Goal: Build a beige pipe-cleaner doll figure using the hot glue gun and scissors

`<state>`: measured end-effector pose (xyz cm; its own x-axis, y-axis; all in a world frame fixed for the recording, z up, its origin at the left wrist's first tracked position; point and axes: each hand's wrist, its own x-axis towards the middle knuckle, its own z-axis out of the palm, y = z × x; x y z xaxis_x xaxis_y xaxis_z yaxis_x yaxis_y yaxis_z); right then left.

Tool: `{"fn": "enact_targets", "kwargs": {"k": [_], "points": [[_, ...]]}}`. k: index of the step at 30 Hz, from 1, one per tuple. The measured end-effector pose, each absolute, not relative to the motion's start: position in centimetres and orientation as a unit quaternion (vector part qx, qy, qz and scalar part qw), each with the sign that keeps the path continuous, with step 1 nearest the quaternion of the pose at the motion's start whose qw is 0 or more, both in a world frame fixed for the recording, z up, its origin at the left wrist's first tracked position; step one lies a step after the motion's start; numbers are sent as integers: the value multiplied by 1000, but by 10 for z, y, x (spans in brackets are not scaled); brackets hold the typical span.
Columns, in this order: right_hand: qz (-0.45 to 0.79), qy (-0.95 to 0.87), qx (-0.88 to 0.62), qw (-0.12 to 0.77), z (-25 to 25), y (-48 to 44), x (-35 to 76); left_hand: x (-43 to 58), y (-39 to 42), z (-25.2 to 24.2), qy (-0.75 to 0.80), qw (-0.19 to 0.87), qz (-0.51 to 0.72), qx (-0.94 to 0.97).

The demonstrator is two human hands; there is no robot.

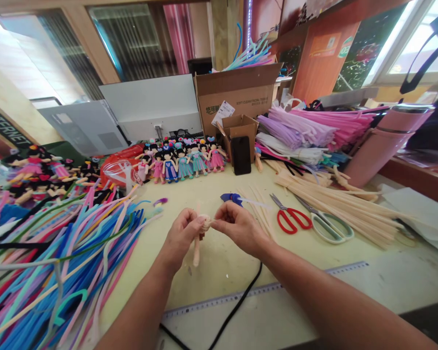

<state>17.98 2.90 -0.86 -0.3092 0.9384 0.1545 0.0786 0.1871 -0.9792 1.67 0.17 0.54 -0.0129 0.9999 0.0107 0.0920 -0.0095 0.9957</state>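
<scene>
Hands [181,234] [241,228] pinch a cream piece [205,222]; a carton [241,92] holds fuzzy stems [251,56].

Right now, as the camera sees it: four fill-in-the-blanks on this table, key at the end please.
1. The scissors nearest the right hand have ____ handles.
2. The beige piece is between the right hand and the ____.
3. The phone stands upright in front of a small cardboard ____.
4. The flask is coloured ____.

Missing words: red; left hand; box; pink.
</scene>
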Motion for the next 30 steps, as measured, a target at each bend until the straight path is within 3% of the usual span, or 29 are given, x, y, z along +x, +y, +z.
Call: {"fn": "enact_targets", "kwargs": {"k": [14,24,30], "points": [[490,-641,-404,432,-4,26,178,11,-1,10,502,478,431,577],[489,-638,-388,451,-11,25,174,12,4,2,508,496,459,534],[497,-676,-385,385,-3,31,188,2,8,6,507,498,519,475]]}}
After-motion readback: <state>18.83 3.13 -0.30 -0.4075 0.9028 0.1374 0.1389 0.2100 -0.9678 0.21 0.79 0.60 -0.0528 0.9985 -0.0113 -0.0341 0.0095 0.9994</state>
